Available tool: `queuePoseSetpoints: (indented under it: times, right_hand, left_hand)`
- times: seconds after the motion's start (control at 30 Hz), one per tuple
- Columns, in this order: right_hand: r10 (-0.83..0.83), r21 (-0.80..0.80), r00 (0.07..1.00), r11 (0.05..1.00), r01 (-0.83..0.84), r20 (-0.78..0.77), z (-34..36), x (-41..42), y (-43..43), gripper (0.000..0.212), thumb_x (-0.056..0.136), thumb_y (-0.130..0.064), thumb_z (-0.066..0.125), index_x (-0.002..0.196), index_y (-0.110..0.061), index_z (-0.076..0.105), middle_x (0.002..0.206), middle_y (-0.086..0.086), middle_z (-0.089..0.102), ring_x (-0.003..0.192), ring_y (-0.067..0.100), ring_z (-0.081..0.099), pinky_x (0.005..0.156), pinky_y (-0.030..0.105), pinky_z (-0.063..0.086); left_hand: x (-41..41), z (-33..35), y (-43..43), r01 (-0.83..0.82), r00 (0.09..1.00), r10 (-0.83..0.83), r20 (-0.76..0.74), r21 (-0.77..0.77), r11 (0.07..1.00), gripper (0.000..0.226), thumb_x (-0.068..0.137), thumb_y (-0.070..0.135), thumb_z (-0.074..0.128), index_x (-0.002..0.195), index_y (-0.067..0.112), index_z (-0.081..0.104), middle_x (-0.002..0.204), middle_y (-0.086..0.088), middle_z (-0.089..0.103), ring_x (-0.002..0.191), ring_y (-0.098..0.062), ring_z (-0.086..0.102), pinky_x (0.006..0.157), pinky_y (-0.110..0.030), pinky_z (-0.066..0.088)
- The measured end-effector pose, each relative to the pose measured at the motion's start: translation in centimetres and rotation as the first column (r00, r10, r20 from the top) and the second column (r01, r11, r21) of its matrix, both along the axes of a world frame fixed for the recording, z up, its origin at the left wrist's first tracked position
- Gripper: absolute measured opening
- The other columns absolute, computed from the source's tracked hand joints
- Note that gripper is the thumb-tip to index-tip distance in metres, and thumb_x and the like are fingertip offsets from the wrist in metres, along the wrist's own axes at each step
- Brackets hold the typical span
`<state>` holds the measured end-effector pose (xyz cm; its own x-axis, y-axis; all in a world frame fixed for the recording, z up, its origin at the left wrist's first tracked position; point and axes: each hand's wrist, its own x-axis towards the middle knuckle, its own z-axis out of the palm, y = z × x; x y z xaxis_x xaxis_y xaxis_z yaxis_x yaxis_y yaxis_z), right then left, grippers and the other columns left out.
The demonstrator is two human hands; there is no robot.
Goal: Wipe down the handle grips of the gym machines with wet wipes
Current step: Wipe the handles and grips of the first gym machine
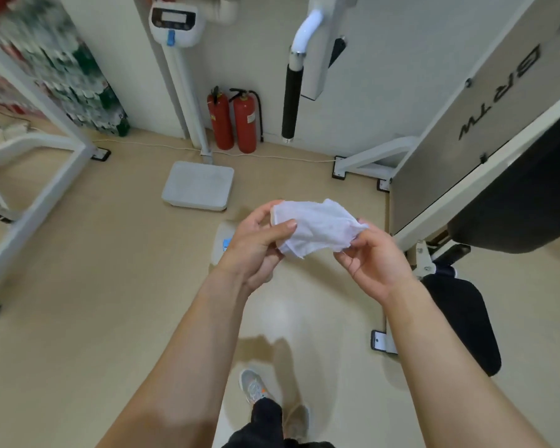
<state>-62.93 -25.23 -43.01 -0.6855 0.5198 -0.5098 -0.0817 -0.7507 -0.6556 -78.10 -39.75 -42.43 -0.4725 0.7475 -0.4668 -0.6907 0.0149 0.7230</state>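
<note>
Head view: a person's left hand (256, 244) and right hand (374, 261) pinch opposite ends of a crumpled white wet wipe (317, 227) above the beige floor (110, 286). At 12 o'clock hangs a black foam handle grip (291, 101) beside two red fire extinguishers (235, 121).

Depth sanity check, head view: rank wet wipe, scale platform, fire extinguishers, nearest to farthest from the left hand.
1. wet wipe: pinched in the left hand, stretched across to the right hand.
2. scale platform: on the floor just beyond the hands, slightly left.
3. fire extinguishers: two, standing against the back wall.
</note>
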Motion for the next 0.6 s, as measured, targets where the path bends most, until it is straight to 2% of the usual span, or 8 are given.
queuePoseSetpoints:
  times: [0.07,0.13,0.2,0.3,0.37,0.43,0.53,0.6]
  right_hand:
    - [0.063,-0.041,0.998,0.997,-0.064,-0.018,1.2,0.8,0.4,0.040,0.077,0.003,0.041,0.111,-0.005,0.060,0.107,0.015,0.062,0.084,0.026,0.064,0.074,0.037,0.055]
    - [0.173,-0.058,0.985,0.983,-0.173,-0.007,2.6,1.0,1.0,0.061,0.077,-0.018,0.056,0.135,0.003,0.054,0.117,0.018,0.063,0.093,0.030,0.063,0.079,0.039,0.050]
    - [0.267,-0.012,0.959,0.964,-0.267,0.096,4.3,0.7,1.5,0.067,0.080,-0.038,0.067,0.131,0.004,0.057,0.105,0.016,0.067,0.082,0.026,0.064,0.071,0.034,0.051]
    - [0.326,0.206,0.904,0.899,-0.387,0.277,5.8,-0.3,2.4,0.045,0.082,-0.026,0.071,0.117,0.001,0.065,0.086,0.012,0.069,0.069,0.023,0.062,0.057,0.028,0.053]
    - [0.305,0.309,0.917,0.873,-0.377,0.256,6.4,-1.4,3.4,0.019,0.090,-0.016,0.065,0.105,-0.003,0.067,0.081,0.010,0.069,0.066,0.021,0.063,0.058,0.027,0.051]
    - [0.258,0.368,0.948,0.876,-0.312,0.189,7.1,-2.8,4.4,0.010,0.094,-0.014,0.062,0.101,-0.006,0.064,0.080,0.007,0.068,0.066,0.020,0.063,0.059,0.028,0.048]
    - [0.220,0.448,0.956,0.847,-0.285,0.192,8.1,-5.9,5.2,0.014,0.091,-0.016,0.066,0.103,-0.008,0.065,0.084,0.007,0.069,0.071,0.022,0.065,0.060,0.030,0.045]
    - [0.187,0.480,0.962,0.837,-0.262,0.198,8.7,-8.4,5.2,0.007,0.093,-0.015,0.064,0.098,-0.011,0.067,0.083,0.006,0.070,0.068,0.021,0.065,0.057,0.028,0.042]
  left_hand:
    - [1.1,1.1,0.8,0.001,0.999,-0.001,-0.035,0.002,1.000,0.050,0.090,-0.010,0.066,0.134,0.009,0.055,0.117,-0.020,0.071,0.098,-0.030,0.072,0.089,-0.043,0.060]
    - [1.8,2.2,1.3,0.055,0.992,-0.058,-0.116,-0.026,0.998,0.050,0.089,-0.011,0.067,0.132,0.011,0.057,0.106,-0.015,0.076,0.087,-0.025,0.075,0.081,-0.038,0.062]
    - [1.8,3.1,1.6,0.107,0.978,-0.111,-0.175,-0.034,0.994,0.047,0.088,-0.012,0.067,0.128,0.012,0.059,0.096,-0.011,0.078,0.079,-0.021,0.076,0.071,-0.031,0.063]
    - [0.3,4.1,1.8,0.151,0.960,-0.154,-0.236,-0.028,0.988,0.044,0.088,-0.011,0.068,0.125,0.013,0.060,0.091,-0.011,0.078,0.076,-0.022,0.075,0.066,-0.031,0.062]
    - [-1.8,4.1,2.1,0.171,0.946,-0.178,-0.269,-0.049,0.984,0.045,0.087,-0.013,0.069,0.123,0.013,0.062,0.097,-0.015,0.078,0.081,-0.025,0.075,0.076,-0.036,0.063]
    - [-4.2,3.8,2.5,0.178,0.931,-0.199,-0.307,-0.096,0.979,0.044,0.085,-0.018,0.066,0.116,0.013,0.065,0.099,-0.017,0.077,0.084,-0.027,0.074,0.080,-0.034,0.062]
    - [-7.8,3.8,4.0,0.075,0.901,-0.171,-0.398,-0.247,0.966,0.039,0.083,-0.019,0.055,0.102,0.012,0.067,0.088,-0.013,0.075,0.065,-0.014,0.070,0.063,-0.024,0.059]
    - [-10.4,3.6,5.1,-0.021,0.884,-0.131,-0.448,-0.319,0.948,0.035,0.083,-0.015,0.050,0.098,0.010,0.068,0.084,-0.011,0.073,0.054,-0.008,0.065,0.061,-0.024,0.059]
